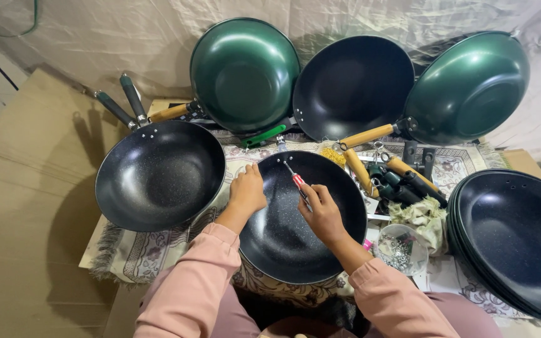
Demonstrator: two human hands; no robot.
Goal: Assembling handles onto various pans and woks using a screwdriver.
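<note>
Two hands worked at one dark speckled wok point(283, 231), which lay in front of the person on a patterned cloth point(158, 250). Right hand point(322, 213): fingers curled tight around a red-handled screwdriver point(295, 179), its tip set at the far inner wall of the wok, where the handle fixing sat. Left hand point(245, 191): fingers folded over the wok's far-left rim, steadying it. Judged step: driving a screw through the wok wall into its green handle point(264, 135), which projected beyond the far rim. The next move would call for steady downward pressure along the screwdriver's axis while the rim stayed braced, so the tip would not skid over the coating.

Left of the wok, a second speckled pan point(158, 175) rested with two dark grips at its far edge. Beyond the wok, three woks point(352, 84) leaned against a draped sheet, two showing green undersides. Right of the wok stood a clear bowl of small fasteners point(402, 250), loose wooden handles point(361, 172), a crumpled rag point(417, 216) and a stack of handleless pans point(521, 238).
</note>
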